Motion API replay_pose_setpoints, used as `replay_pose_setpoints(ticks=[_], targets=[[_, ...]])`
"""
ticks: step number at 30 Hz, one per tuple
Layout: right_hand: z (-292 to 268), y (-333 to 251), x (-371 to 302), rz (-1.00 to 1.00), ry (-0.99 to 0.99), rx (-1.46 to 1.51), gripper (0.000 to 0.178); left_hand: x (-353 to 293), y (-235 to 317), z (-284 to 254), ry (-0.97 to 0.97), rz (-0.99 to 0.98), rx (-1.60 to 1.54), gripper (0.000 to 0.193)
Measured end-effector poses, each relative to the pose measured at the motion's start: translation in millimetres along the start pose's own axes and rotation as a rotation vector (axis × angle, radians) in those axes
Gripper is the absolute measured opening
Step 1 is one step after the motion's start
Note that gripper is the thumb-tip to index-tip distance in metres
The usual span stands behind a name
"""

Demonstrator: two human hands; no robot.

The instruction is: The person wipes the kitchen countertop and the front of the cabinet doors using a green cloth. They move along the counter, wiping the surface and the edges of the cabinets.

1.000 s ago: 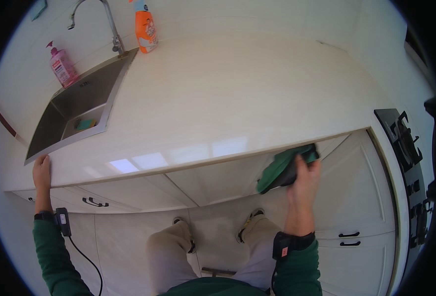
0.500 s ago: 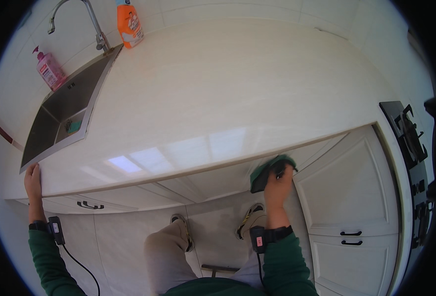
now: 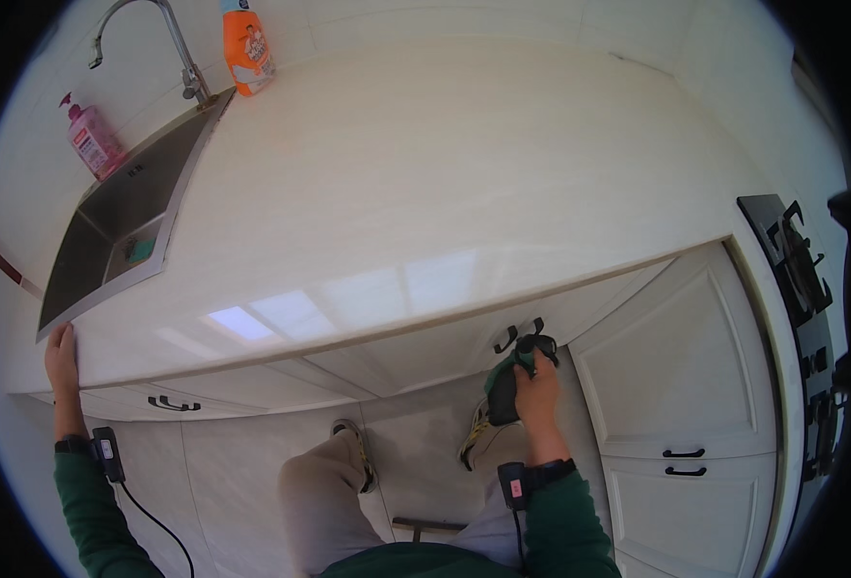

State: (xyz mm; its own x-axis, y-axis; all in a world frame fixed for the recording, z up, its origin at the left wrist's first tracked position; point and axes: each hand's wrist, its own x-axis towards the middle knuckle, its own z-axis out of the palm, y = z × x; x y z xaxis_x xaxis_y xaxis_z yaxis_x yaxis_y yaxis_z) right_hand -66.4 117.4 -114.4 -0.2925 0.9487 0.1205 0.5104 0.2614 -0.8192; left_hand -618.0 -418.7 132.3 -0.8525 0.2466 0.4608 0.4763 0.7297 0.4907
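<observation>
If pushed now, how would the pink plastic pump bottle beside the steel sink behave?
The pink plastic pump bottle would probably tip, being taller than wide. Its smooth-looking body may be slippery. Beside the steel sink, it might topple in.

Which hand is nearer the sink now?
Left. The left hand is at the counter edge, right by the sink's near corner; the right hand is far to its right, holding a green-and-black item.

I could sweep a hand across the white countertop (image 3: 425, 173) at mid-frame. The faucet (image 3: 192, 83), pink pump bottle (image 3: 96, 144) and orange spray bottle (image 3: 247, 48) bar me at upper left, the gas hob (image 3: 815, 337) at far right; cabinet handles (image 3: 505, 339) jut near my right hand (image 3: 538, 393).
</observation>
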Motion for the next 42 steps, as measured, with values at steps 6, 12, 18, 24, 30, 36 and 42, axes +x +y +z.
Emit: replay_pose_setpoints(ticks=[6, 12, 18, 24, 30, 36, 42], targets=[[41, 12, 6, -0.055, 0.042, -0.102, 0.041, -1, -6, -8, -0.008, -0.008, 0.023, 0.034], [69, 41, 17, 0.045, -0.039, -0.141, 0.029, 3, -16, -13, -0.018, -0.013, 0.014, 0.032], [122, 114, 24, 0.278, -0.11, -0.096, 0.026, -4, -2, -19, -0.012, -0.047, 0.025, 0.03], [187, 197, 28, -0.499, 0.077, -0.519, 0.079, -11, 17, -20, -0.02, -0.061, -0.006, 0.031], [148, 157, 35, 0.539, -0.311, 0.185, 0.05, -16, 29, -18, 0.007, -0.11, -0.011, 0.032], [105, 101, 38, 0.922, 0.025, 0.98, 0.038, -11, 20, -17, -0.002, -0.11, 0.033, 0.033], [55, 106, 55, 0.582, 0.093, 1.136, 0.03, 2, -5, -16, -0.022, -0.047, -0.019, 0.036]])
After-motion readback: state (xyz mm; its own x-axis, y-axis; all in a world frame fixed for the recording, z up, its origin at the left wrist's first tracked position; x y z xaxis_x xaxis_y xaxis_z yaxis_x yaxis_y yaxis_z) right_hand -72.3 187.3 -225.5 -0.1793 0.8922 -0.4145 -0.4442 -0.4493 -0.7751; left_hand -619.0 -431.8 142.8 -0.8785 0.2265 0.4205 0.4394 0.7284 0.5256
